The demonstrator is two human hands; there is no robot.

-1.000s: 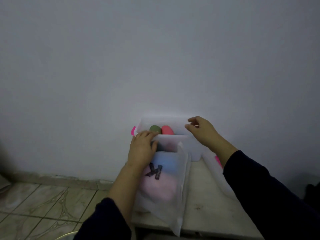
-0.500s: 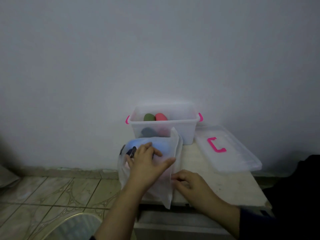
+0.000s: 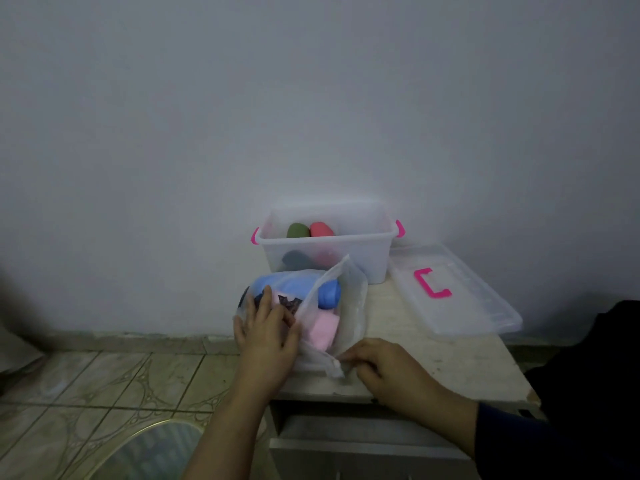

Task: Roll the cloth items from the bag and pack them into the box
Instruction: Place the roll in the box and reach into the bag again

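Left hand (image 3: 266, 336) on bag (image 3: 349, 306), right hand (image 3: 377, 363) pinching its edge

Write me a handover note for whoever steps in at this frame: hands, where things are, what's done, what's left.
Left hand presses flat on the bag. Right hand pinches the bag's near corner, pulling its mouth open.
Bag lies on the table in front of the box; the lid rests to the right.
Done: green roll and red roll in the box.
Left: blue cloth and pink cloth are in the bag, to be rolled and packed.
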